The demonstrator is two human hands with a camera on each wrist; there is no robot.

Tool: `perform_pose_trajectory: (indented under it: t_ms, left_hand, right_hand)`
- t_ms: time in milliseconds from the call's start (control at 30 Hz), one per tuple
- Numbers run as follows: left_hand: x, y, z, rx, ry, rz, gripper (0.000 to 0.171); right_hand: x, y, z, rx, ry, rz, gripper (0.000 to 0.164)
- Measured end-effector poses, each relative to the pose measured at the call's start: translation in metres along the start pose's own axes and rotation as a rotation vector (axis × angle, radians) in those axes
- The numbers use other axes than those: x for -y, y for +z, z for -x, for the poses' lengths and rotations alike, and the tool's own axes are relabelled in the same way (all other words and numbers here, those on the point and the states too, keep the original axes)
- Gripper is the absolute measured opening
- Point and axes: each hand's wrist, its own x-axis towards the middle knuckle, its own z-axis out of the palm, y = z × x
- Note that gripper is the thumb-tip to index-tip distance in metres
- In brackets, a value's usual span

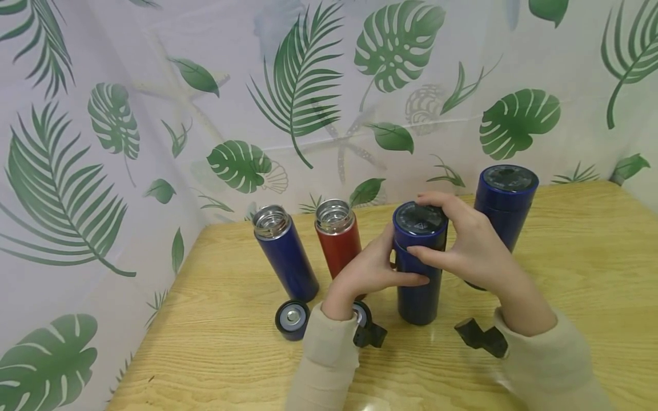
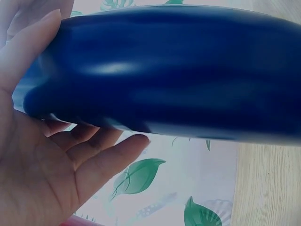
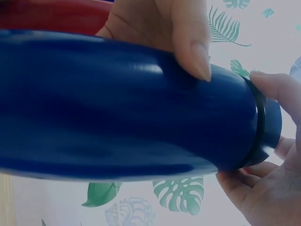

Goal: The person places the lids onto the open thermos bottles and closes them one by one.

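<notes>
Red bottle (image 1: pixel 338 245) and one lid (image 1: pixel 362 313) partly out of sight behind left hand (image 1: pixel 371 265) and sleeve (image 1: pixel 331 348).

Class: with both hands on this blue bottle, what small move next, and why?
Probably the right hand should twist the lid loose while the left hand steadies the blue bottle: each hand grips its part, and the red bottle stands lidless.

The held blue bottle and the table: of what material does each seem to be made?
The held blue bottle: probably painted metal, glossy, since its smooth body shows pale highlights. The table: wood or wood-look laminate, slightly shiny, judging by its visible grain.
</notes>
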Motion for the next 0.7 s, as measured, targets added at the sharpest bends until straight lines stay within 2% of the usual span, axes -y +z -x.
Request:
perform_pose_trajectory:
  t_ms: [300, 567, 700]
  left_hand:
    - [0.002, -0.002, -0.001, -0.011, -0.025, 0.019, 0.072]
    - [0.025, 0.000, -0.008, -0.119, 0.003, 0.054, 0.063]
    - [0.027, 0.001, -0.008, -0.161, 0.031, 0.064, 0.058]
  right_hand:
    - [-0.002, -0.002, 0.000, 0.043, -0.010, -0.019, 0.062]
    - [-0.005, -0.006, 0.000, 0.078, 0.008, -0.112, 0.061]
    - [-0.006, -0.007, 0.000, 0.094, 0.008, -0.156, 0.060]
